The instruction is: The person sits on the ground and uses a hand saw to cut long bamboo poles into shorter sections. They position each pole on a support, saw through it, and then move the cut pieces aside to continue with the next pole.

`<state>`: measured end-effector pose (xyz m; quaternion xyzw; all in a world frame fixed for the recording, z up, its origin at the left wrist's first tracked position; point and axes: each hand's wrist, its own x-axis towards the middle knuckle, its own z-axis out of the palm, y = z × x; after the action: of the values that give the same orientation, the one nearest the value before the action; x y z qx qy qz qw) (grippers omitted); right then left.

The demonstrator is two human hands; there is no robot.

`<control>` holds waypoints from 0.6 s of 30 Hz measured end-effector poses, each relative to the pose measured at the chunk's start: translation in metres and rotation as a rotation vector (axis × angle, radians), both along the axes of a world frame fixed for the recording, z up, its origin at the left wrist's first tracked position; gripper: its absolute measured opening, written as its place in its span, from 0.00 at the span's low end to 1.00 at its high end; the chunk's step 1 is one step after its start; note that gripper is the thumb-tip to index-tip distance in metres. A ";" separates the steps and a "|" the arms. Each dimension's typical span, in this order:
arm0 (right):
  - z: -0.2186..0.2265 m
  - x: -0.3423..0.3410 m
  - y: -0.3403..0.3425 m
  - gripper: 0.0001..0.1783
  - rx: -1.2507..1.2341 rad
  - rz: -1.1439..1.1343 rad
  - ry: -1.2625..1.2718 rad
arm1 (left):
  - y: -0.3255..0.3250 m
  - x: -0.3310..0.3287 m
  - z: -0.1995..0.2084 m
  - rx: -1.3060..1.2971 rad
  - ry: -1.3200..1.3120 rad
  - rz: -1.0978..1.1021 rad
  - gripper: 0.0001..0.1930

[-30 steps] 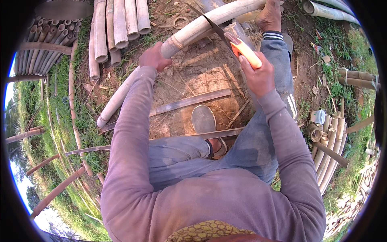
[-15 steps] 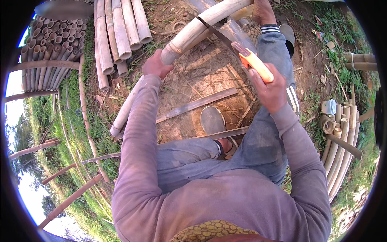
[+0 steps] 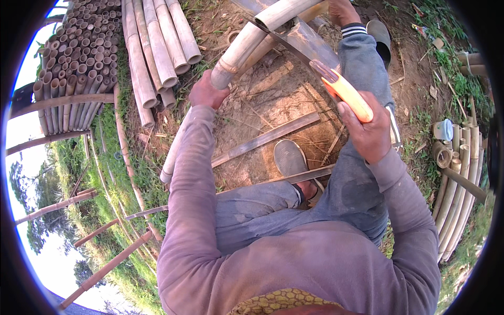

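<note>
My right hand is wrapped round the orange handle of a handsaw. The saw's dark blade lies in a gap between two lengths of pale bamboo. My left hand grips the lower end of the near bamboo piece, which tilts away from the far bamboo piece. At the top, my bare foot is against the far piece. Another bamboo pole shows below my left hand, partly hidden by my forearm.
Several bamboo poles lie at upper left, with a large bamboo stack beyond. More poles and a pale blue cup are at right. A flat wooden strip lies near my sandalled foot. An empty sandal sits upper right.
The saw has moved down and right with my right hand. At the blade, the bamboo has parted, leaving an open gap; the near piece now sits at an angle to the far one.
</note>
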<state>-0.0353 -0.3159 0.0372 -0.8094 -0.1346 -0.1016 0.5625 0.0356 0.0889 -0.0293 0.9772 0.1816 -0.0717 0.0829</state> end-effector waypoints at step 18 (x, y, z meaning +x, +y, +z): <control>-0.016 -0.006 -0.006 0.19 -0.172 0.137 0.043 | 0.016 0.002 0.006 -0.036 -0.125 -0.071 0.33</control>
<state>-0.0416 -0.3218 0.0216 -0.8454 -0.1859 -0.0336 0.4995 0.0374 0.1049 -0.0232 0.9840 0.1400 -0.0164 0.1091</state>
